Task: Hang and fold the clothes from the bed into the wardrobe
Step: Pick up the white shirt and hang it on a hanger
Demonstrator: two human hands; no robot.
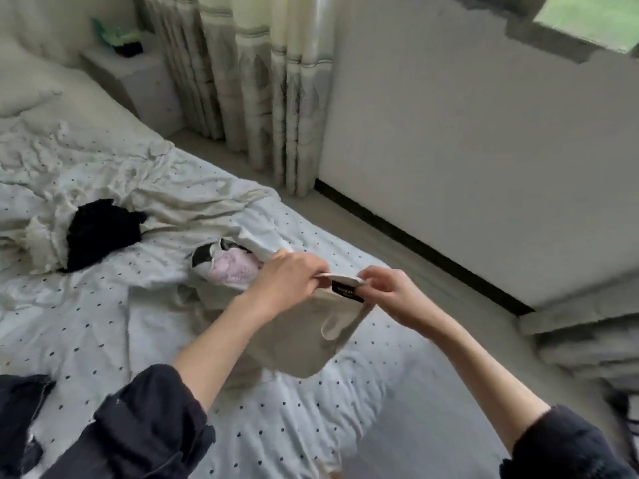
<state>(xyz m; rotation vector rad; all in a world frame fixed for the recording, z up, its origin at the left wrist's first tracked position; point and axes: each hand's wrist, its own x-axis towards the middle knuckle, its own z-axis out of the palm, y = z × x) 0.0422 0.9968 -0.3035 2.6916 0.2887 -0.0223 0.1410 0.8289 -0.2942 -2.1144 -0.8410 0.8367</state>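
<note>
— Where does the light come from?
— Soft daylight from the window (pixel 594 19) in the top right corner; the room is evenly lit, rather pale and low in contrast.
— Any shadows?
— Faint ones only, in the creases of the bed sheet (pixel 103 305).
— Is it sharp?
— No. All is soft and smeared, the curtain (pixel 256 88) streaked, and the straight lines bend toward the edges.

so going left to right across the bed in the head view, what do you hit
black garment → pink garment → left hand → black label on the beige garment → right hand
</note>
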